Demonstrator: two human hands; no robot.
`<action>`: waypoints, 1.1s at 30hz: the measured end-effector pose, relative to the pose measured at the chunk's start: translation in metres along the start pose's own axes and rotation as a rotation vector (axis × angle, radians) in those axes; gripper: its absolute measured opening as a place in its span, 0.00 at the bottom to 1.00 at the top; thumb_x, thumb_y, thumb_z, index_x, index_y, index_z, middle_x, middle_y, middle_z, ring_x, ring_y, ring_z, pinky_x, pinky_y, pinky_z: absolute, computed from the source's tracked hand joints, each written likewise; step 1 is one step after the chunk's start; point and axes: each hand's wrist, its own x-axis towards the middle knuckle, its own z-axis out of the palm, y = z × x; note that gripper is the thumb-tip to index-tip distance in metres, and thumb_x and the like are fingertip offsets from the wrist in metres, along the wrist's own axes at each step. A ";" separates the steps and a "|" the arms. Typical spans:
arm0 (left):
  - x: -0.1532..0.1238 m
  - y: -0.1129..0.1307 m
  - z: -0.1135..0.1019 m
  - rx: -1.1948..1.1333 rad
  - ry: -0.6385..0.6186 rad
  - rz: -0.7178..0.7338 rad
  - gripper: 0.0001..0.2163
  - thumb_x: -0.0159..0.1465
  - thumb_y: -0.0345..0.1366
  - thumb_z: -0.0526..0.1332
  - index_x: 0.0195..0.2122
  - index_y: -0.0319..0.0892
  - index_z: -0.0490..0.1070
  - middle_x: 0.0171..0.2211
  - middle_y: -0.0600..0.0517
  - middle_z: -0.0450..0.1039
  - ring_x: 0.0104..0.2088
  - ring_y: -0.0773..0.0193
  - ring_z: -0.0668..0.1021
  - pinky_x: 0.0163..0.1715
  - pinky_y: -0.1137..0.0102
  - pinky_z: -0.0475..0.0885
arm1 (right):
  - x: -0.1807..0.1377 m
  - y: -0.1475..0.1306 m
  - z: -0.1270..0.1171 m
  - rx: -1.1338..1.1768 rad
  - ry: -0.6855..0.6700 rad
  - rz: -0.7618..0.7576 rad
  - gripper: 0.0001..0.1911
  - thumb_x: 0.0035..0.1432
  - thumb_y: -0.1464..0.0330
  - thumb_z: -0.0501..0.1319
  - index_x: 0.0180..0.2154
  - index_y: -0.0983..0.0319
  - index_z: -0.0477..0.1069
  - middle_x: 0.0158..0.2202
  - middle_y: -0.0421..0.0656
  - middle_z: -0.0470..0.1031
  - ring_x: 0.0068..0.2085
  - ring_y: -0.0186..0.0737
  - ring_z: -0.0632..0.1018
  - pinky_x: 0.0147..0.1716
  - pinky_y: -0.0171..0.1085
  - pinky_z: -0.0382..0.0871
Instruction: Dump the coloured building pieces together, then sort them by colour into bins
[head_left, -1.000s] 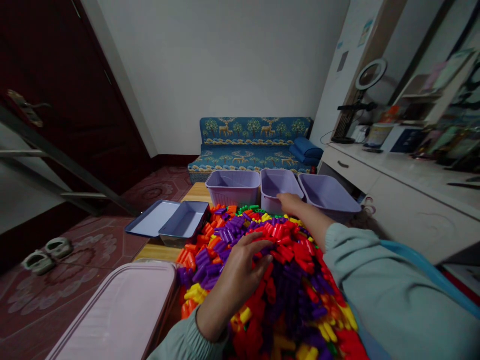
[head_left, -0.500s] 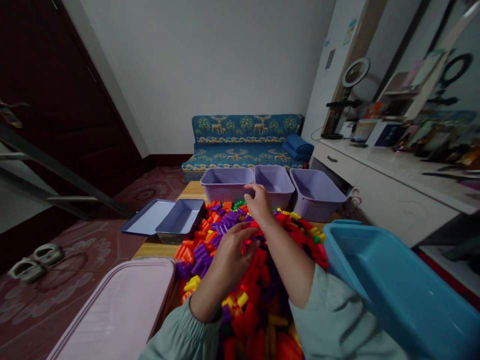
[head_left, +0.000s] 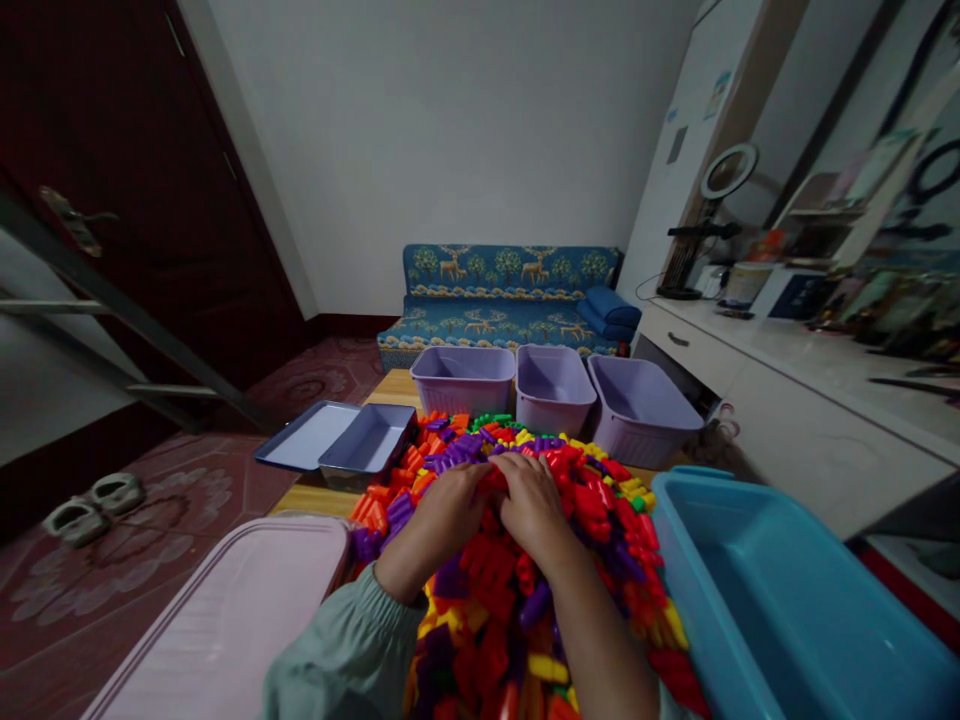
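Note:
A heap of small plastic blocks (head_left: 592, 500) in red, purple, orange, yellow and green covers the wooden table. My left hand (head_left: 442, 510) and my right hand (head_left: 529, 500) lie side by side on top of the heap near its middle, fingers curled down into the red and purple pieces. What the fingers hold, if anything, is hidden among the blocks. Three lilac bins stand in a row at the far edge: the left bin (head_left: 463, 378), the middle bin (head_left: 553, 385) and the right bin (head_left: 641, 408).
A blue tub (head_left: 780, 600) sits at my right, a pink lidded box (head_left: 225, 620) at my left. A grey-lilac bin and its lid (head_left: 341, 447) lie at the table's left. Beyond are a patterned sofa (head_left: 502, 295), a white counter (head_left: 787, 390) and sandals (head_left: 90, 505) on the floor.
My right hand has drawn back from the lilac bins to the heap beside my left hand. The view has shifted, and the blue tub shows at the right.

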 end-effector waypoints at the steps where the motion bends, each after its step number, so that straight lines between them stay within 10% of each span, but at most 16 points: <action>1: 0.002 0.000 0.000 0.020 -0.054 -0.004 0.17 0.59 0.23 0.53 0.45 0.39 0.76 0.44 0.43 0.79 0.45 0.56 0.80 0.47 0.65 0.72 | 0.000 0.002 0.001 -0.011 0.010 -0.013 0.22 0.58 0.74 0.57 0.55 0.61 0.72 0.55 0.46 0.74 0.57 0.49 0.70 0.63 0.51 0.50; 7: 0.025 0.004 -0.023 0.101 -0.238 -0.008 0.12 0.59 0.27 0.55 0.36 0.41 0.79 0.34 0.45 0.81 0.36 0.59 0.81 0.39 0.70 0.72 | 0.000 0.012 0.006 0.002 0.057 -0.072 0.16 0.59 0.71 0.58 0.49 0.60 0.74 0.48 0.47 0.74 0.51 0.47 0.71 0.58 0.47 0.57; 12: 0.081 -0.015 -0.027 -0.066 -0.095 -0.135 0.14 0.59 0.30 0.61 0.46 0.40 0.77 0.29 0.47 0.79 0.33 0.59 0.81 0.35 0.70 0.73 | -0.001 0.016 0.013 0.025 0.058 0.002 0.14 0.61 0.66 0.59 0.47 0.63 0.75 0.48 0.50 0.74 0.51 0.50 0.71 0.60 0.48 0.54; 15: 0.120 -0.030 -0.016 -0.480 -0.018 -0.398 0.32 0.60 0.31 0.62 0.66 0.38 0.57 0.28 0.49 0.77 0.27 0.62 0.80 0.30 0.69 0.75 | -0.002 0.017 0.019 0.014 0.045 0.050 0.12 0.59 0.67 0.61 0.44 0.65 0.76 0.43 0.50 0.76 0.50 0.50 0.72 0.60 0.48 0.56; 20: 0.161 -0.055 0.007 -0.707 0.103 -0.583 0.41 0.63 0.29 0.61 0.71 0.45 0.34 0.27 0.53 0.74 0.24 0.65 0.79 0.28 0.70 0.77 | -0.003 0.018 0.023 0.052 0.070 0.056 0.10 0.59 0.69 0.61 0.42 0.62 0.76 0.42 0.46 0.76 0.49 0.48 0.72 0.59 0.46 0.57; 33: 0.198 -0.091 0.013 -0.339 0.187 -0.580 0.15 0.67 0.40 0.56 0.48 0.36 0.73 0.38 0.43 0.79 0.28 0.63 0.81 0.28 0.74 0.75 | -0.003 0.018 0.025 0.055 0.090 0.073 0.07 0.59 0.70 0.60 0.38 0.62 0.76 0.43 0.47 0.75 0.48 0.47 0.71 0.53 0.43 0.62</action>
